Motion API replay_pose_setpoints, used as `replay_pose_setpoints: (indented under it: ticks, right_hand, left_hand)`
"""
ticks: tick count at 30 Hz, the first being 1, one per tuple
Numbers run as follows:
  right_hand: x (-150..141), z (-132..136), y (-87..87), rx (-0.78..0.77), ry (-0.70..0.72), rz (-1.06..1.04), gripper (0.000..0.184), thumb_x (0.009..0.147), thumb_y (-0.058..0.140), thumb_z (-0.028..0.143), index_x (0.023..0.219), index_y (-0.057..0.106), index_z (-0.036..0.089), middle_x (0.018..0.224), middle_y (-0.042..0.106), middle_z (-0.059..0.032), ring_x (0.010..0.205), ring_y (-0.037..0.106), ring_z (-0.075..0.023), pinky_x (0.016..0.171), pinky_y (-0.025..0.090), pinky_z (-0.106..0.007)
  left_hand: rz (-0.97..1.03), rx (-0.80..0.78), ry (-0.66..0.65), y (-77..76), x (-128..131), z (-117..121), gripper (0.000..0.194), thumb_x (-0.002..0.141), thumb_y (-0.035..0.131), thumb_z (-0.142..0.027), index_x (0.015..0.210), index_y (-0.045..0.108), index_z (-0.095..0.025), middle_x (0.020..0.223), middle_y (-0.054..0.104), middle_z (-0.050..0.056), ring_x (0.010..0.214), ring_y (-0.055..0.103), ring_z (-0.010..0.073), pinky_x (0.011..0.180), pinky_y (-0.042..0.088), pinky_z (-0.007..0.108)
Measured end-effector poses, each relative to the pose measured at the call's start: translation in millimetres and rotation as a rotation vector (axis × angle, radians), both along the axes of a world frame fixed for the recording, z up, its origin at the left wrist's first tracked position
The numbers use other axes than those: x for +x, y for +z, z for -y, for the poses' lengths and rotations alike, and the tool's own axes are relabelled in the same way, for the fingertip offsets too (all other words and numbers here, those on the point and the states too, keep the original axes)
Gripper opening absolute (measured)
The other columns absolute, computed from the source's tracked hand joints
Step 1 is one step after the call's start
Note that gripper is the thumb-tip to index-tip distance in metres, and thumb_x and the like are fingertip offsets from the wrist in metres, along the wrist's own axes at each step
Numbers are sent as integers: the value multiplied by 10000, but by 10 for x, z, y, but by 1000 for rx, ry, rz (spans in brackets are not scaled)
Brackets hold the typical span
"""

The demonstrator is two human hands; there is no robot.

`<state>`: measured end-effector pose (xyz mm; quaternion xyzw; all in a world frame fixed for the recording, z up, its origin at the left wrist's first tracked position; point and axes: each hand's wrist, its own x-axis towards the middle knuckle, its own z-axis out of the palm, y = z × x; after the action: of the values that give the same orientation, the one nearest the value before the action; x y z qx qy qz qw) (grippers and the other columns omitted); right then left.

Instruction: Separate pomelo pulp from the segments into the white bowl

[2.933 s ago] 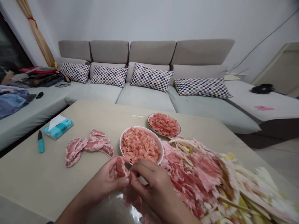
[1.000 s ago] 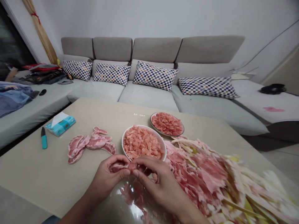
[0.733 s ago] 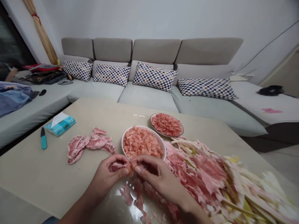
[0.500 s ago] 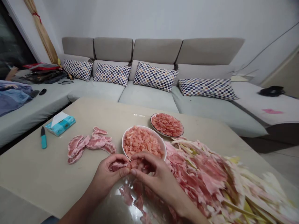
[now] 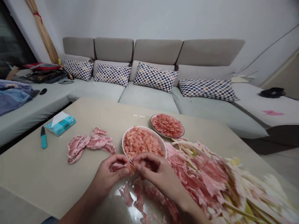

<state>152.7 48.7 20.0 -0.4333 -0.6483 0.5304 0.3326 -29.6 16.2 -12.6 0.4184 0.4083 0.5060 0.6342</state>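
Note:
My left hand (image 5: 108, 172) is closed around a pink pomelo segment (image 5: 118, 166), partly hidden by the fingers. Thumb and fingers of my right hand (image 5: 154, 171) pinch the segment's exposed flesh at its right end. Just beyond both hands stands a white bowl (image 5: 123, 146) heaped with peeled pomelo pulp (image 5: 142, 141). Farther back, a dark-rimmed plate (image 5: 151, 123) carries more pulp. Several unpeeled segments (image 5: 98, 143) lie left of the bowl. Scraps of membrane (image 5: 127, 196) rest on the table below my hands.
A large pile of pomelo membrane and peel (image 5: 210, 174) covers the table's right side. On the left lie a teal-handled knife (image 5: 43, 140) and a tissue pack (image 5: 61, 123). Beyond the table (image 5: 105, 109) runs a grey sofa (image 5: 147, 95) with checkered cushions (image 5: 156, 77).
Since the oldest frame, the pomelo segment has turned from upright to lying between my hands, and flesh shows at its right end. My right fingers shift slightly along it. The view has moved a little.

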Motion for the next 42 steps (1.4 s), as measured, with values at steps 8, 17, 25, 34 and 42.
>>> replay_pose_setpoints:
  ticks: [8,17,25,34,42]
  right_hand:
    - [-12,0,18,-16,48,19,193,809,683,358,885,696,181,686,573,17,609,499,-108,545,371,-217]
    - [81,-76,-55,-167,9,-208,266,804,695,434,839,661,172,669,617,7,571,558,-113,561,474,-238]
    - [101,-126,-74,-163,-10,-220,242,840,672,422,901,671,188,707,648,9,624,602,-122,626,515,-252]
    - [198,-205,-44,189,-176,104,260,877,612,398,1037,701,213,1066,705,-74,936,653,-224,856,527,-370]
    - [61,-16,-82,414,-84,207,309,857,669,298,1164,645,268,1194,648,-64,1073,604,-227,935,494,-386]
  left_hand:
    - [40,-11,-14,-23,13,1,203,737,772,-260,869,644,-174,768,644,-18,698,586,99,644,419,184]
    - [138,-11,-11,8,19,15,173,773,748,-264,867,644,-163,733,643,-3,687,561,96,680,419,199]
    - [346,-169,45,-24,3,11,287,773,755,-263,1022,636,-186,711,635,-2,711,607,113,764,495,269]
    - [280,-267,113,-48,-10,-13,314,758,768,-290,1029,676,-161,828,656,28,712,600,96,739,525,250]
    - [211,-197,156,-17,39,-10,374,742,778,-288,1087,685,-176,910,705,41,845,642,136,869,504,282]
